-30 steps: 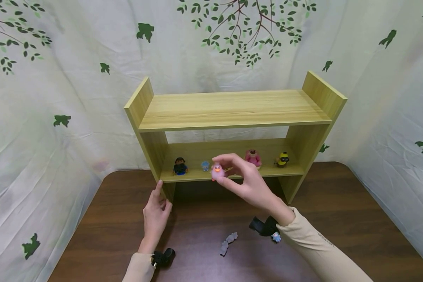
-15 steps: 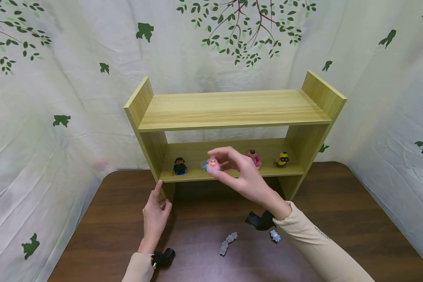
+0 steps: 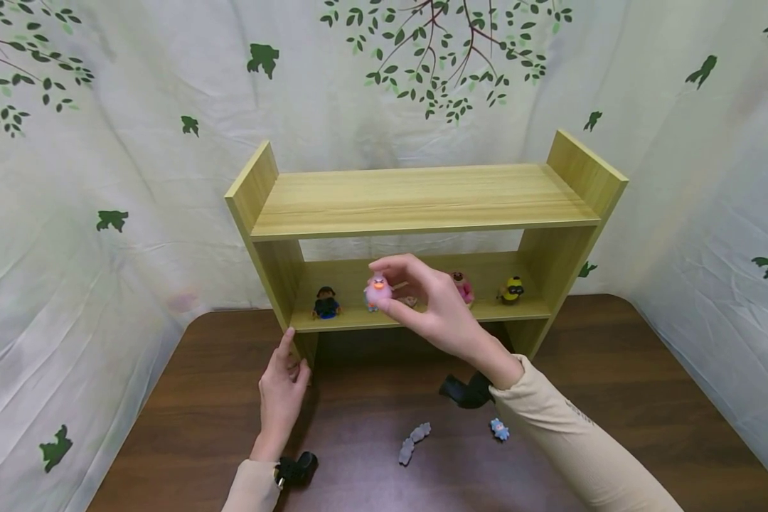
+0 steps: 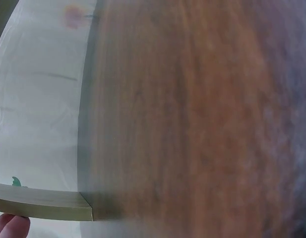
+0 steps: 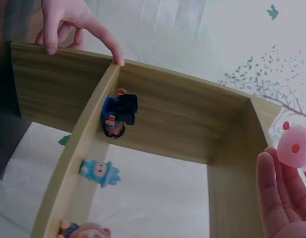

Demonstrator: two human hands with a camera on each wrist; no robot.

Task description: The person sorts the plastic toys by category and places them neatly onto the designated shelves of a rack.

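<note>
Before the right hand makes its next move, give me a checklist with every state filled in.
1. Pink bird figure secure in right hand: ok, held between thumb and fingers.
2. Left hand at shelf unit: ok, index fingertip touches its side edge.
3. Blue figure plainly visible in head view: not ok, mostly hidden behind the pink bird figure.
4. Gap between right hand and pink-bodied figure: cannot tell, the hand hides part of it.
5. Yellow figure away from right hand: ok, near the right end of the lower shelf.

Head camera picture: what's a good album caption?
Right hand holds a pink toy bird in front of a wooden shelf.
</note>
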